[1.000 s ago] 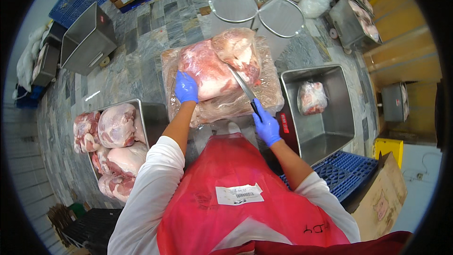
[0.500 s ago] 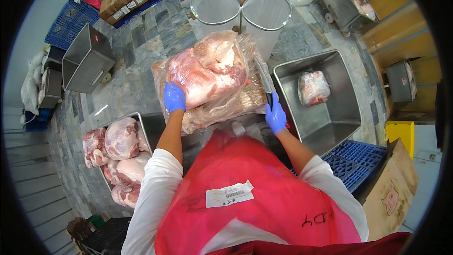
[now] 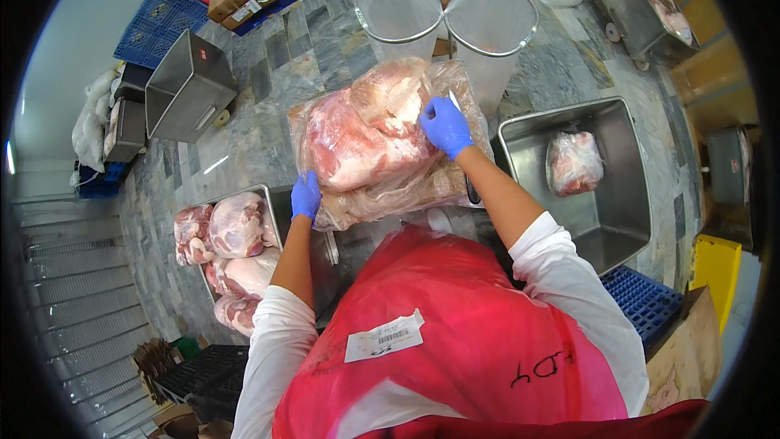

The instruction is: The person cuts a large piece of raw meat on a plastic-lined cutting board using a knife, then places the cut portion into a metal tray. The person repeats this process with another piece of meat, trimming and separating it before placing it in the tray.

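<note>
From the head camera, looking straight down, a large slab of raw meat (image 3: 366,134) lies wrapped in clear plastic (image 3: 390,195) just above the centre of the picture, on a counter whose surface is hidden beneath it.

The right hand (image 3: 445,126), in a blue glove, rests on top of the meat at about 1 o'clock from the slab's middle. Its grip is curled around a knife (image 3: 453,100), of which only a short pale tip shows above the knuckles; the fingers are pressed together on it.

The left hand (image 3: 306,195), also blue-gloved, sits at the slab's 8 o'clock edge, its fingers closed on the plastic wrapping there. Whether it pinches a fold or only presses on it, I cannot tell.

At 3 o'clock from the meat stands a deep steel tub (image 3: 617,219) with one bagged piece of meat (image 3: 574,162) lying inside. At 8 o'clock a steel tray (image 3: 276,195) holds several round pink cuts (image 3: 236,228), packed touching one another.

At 12 o'clock two round wire-rimmed baskets (image 3: 443,12) lined with clear bags stand side by side, touching. Toward 10 o'clock an empty steel bin (image 3: 187,85) sits on the grey tiled floor (image 3: 276,57), with a blue crate (image 3: 154,28) beyond it.

A red plastic apron (image 3: 455,333) fills the lower part of the view, with white sleeves on either side.
</note>
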The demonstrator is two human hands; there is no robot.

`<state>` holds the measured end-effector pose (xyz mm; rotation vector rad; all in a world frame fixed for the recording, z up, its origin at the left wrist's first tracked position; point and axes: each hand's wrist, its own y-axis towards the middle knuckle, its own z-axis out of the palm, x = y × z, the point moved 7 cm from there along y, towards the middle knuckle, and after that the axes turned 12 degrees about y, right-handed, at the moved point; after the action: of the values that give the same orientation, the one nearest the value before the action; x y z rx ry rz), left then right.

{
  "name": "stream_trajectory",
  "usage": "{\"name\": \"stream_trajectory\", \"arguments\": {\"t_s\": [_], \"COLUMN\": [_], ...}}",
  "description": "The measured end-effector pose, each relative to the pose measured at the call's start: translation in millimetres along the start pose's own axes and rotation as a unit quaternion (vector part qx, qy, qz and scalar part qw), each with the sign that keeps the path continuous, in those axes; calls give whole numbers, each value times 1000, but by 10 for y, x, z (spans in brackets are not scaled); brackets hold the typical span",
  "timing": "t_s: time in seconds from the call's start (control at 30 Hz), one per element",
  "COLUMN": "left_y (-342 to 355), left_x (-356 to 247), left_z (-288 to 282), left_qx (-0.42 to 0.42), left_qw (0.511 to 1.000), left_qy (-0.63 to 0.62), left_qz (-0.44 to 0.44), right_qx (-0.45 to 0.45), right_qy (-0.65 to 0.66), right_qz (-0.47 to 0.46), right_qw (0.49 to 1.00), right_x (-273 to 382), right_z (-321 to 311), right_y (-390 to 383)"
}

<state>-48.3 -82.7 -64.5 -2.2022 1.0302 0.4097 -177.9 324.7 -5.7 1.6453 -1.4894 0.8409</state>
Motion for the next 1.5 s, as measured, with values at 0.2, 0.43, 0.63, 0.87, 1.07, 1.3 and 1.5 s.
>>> {"name": "stream_trajectory", "arguments": {"t_s": [0.2,0.43,0.63,0.87,1.07,1.3,1.5], "left_y": [-287,-443,-641,-656,-826,-743,-1067], "left_x": [-333,385,867,444,832,776,1222], "left_z": [-122,-428,-594,-617,-499,-583,-520], "left_qx": [-45,-111,-90,-97,-108,-105,-73], "left_qw": [987,982,984,977,976,976,984], "left_qy": [-39,142,150,183,186,192,157], "left_qz": [150,51,-13,39,15,19,-45], "right_qx": [-85,-185,-72,-63,-31,-13,39], "right_qy": [-26,459,319,154,384,335,264], "right_qz": [34,292,126,137,102,11,16], "right_qw": [995,818,937,976,917,942,964], "right_x": [-290,-1220,-850,-1685,-1043,-1150,-964], "right_z": [-27,195,219,493,512,453,228], "right_y": [143,37,336,953,983,1633,1431]}}
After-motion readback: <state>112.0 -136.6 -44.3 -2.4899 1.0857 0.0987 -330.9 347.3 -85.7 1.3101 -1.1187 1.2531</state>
